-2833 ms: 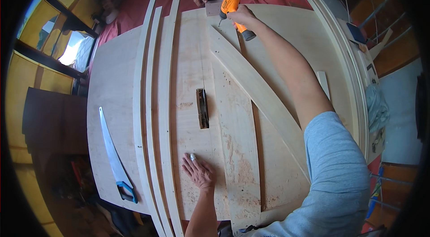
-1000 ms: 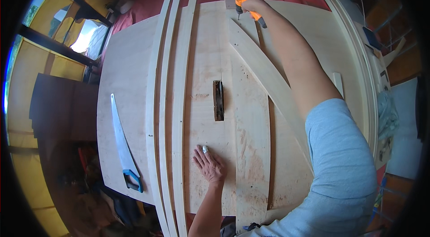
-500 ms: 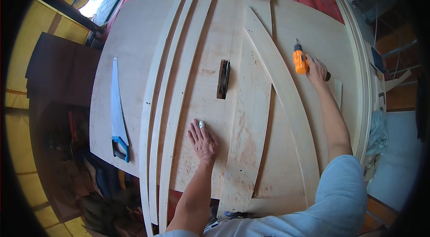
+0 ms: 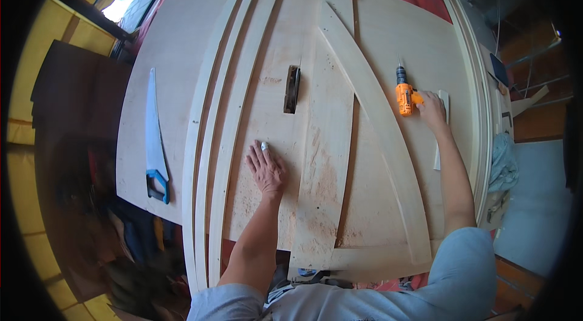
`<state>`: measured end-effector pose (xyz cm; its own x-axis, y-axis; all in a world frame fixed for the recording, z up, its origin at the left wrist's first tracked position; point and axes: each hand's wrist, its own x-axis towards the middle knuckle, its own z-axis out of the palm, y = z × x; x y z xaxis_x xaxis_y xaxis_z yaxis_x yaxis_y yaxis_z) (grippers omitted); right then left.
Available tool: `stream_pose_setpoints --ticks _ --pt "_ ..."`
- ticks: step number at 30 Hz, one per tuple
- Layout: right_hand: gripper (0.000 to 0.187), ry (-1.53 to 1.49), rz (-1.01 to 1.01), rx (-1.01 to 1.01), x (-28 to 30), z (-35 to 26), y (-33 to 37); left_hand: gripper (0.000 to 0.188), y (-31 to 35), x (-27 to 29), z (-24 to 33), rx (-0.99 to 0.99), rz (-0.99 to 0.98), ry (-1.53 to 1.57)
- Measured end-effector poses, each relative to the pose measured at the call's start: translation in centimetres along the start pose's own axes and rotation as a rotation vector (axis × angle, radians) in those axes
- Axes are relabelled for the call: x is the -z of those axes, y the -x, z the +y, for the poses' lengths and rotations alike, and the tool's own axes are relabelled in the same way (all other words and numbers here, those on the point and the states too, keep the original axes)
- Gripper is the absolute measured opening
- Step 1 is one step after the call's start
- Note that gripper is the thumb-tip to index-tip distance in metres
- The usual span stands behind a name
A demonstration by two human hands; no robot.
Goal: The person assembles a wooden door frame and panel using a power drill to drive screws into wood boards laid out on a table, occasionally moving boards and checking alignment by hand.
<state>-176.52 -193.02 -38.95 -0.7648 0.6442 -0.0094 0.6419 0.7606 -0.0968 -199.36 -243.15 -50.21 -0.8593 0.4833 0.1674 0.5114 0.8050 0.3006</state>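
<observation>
My right hand [image 4: 432, 110] is closed round the handle of an orange cordless drill [image 4: 405, 99], over the right side of a large pale wooden board. The drill's bit points away from me; whether it touches the board I cannot tell. My left hand [image 4: 267, 170] lies flat on the board with fingers stretched out, and one finger has a white wrapping. Between my hands runs a wide plank [image 4: 326, 145] dusted with sawdust. A tapered wooden strip [image 4: 376, 111] slants across it, from the plank's far end toward my right side.
Several long wooden strips [image 4: 238, 111] lie left of my left hand. A handsaw [image 4: 156, 151] with a blue handle rests farther left. A slot [image 4: 292, 89] cuts into the board [image 4: 173, 48]. More strips [image 4: 477, 72] line the right edge. Someone stands at the far edge.
My right hand has lowered the drill slightly toward me, and the drill now points straighter ahead. My left hand remains flat. The view has shifted, and the other person's hand has left the plank's end.
</observation>
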Motion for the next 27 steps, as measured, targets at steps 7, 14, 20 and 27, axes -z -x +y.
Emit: stream_pose_setpoints --ticks 7,14,20,27 --pt "0.035 -0.304 0.315 -0.116 -4.9 -12.3 22.3 0.057 0.2 -0.6 -0.7 -0.007 0.035 0.022" --pt "0.022 -0.532 0.174 -0.126 -2.1 -33.7 49.5 0.056 0.5 -1.3 -1.4 -0.033 0.082 0.078" --pt "0.016 -0.637 0.178 -0.428 0.9 -38.4 65.5 0.046 4.9 2.0 -3.2 -0.163 0.195 0.463" --pt "0.038 -1.232 0.252 -0.655 2.7 -42.0 66.5 0.045 23.8 12.7 0.1 0.049 -0.37 1.194"
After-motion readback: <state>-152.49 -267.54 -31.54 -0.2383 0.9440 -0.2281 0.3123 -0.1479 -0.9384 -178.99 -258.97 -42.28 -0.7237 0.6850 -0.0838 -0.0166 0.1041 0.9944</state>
